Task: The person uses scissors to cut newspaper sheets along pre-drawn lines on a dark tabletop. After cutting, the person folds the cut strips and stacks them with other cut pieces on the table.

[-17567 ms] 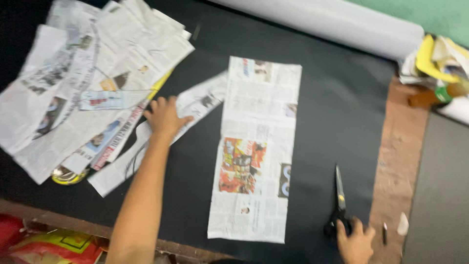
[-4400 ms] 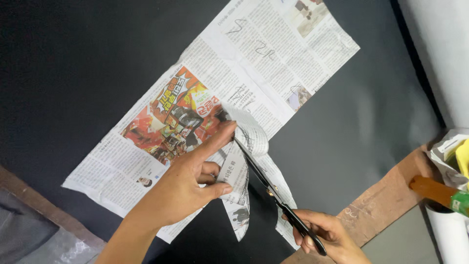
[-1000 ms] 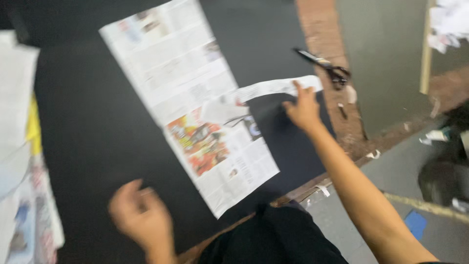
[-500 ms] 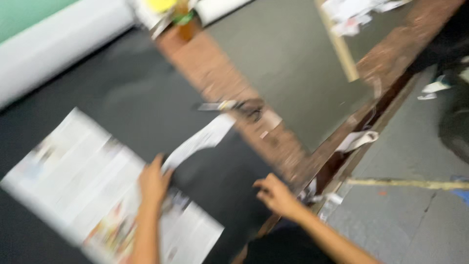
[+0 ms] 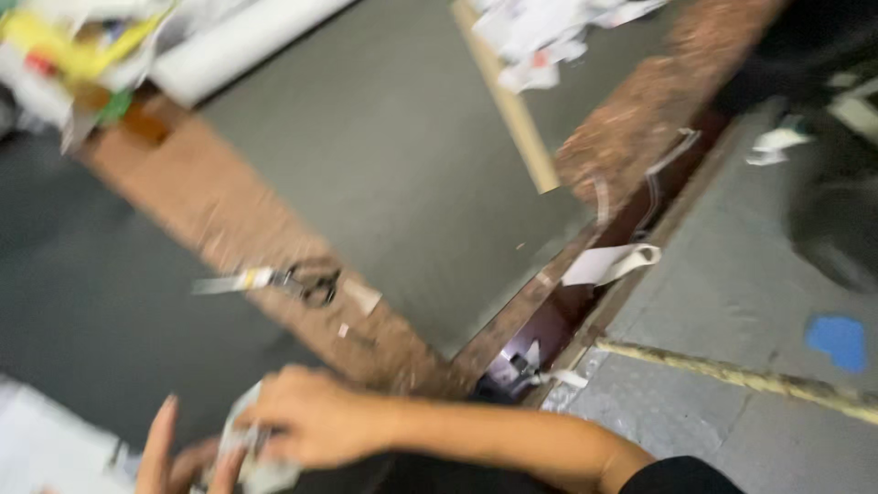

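The view is swinging right, so the big newspaper sheet is sliding almost out of frame, and both hands are now coming together low over the counter (image 5: 110, 274). The right hand (image 5: 315, 423) is closing around a crumpled newspaper scrap (image 5: 251, 453); the left hand (image 5: 178, 457) is pressing against it, fingers partly spread. The scrap is looking light, soft and easily torn, best gathered by its bunched middle. The scissors (image 5: 279, 282) are lying apart.

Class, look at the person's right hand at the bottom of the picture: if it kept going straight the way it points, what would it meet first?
The right hand points leftward; it already meets the crumpled newspaper scrap, with the left hand just beyond. Blur makes depth uncertain.
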